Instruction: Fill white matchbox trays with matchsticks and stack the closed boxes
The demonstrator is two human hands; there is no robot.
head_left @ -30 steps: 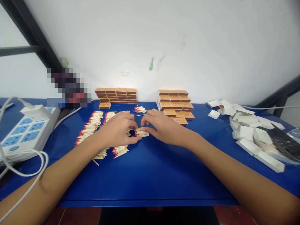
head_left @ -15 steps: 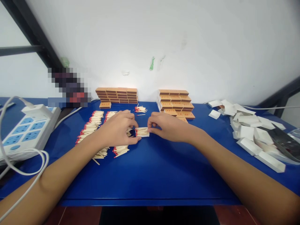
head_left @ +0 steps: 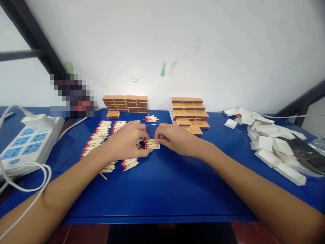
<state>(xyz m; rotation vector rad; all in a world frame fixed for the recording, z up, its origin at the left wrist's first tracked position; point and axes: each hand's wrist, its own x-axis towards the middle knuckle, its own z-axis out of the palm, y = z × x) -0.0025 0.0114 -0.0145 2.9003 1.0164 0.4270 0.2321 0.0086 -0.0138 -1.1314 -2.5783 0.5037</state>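
My left hand [head_left: 127, 140] is curled over the blue table [head_left: 162, 189], its thumb and fingers pinching the left end of a small white matchbox tray [head_left: 152, 144] filled with red-tipped matches. My right hand [head_left: 175, 138] pinches the tray's right end with fingertips together. Loose matches [head_left: 98, 137] lie in long rows under and left of my left hand, and a small bundle [head_left: 130, 164] lies just in front of it.
Two stacks of orange matchboxes [head_left: 125, 103] [head_left: 189, 112] stand against the white wall. A few matches [head_left: 151, 118] lie between them. A heap of white box trays [head_left: 269, 142] fills the right side. A white power strip [head_left: 27, 139] with cable sits at the left.
My right hand slid slightly left and closed in on the tray's end; the tray shifted a little toward my left hand. My left hand stayed in place.
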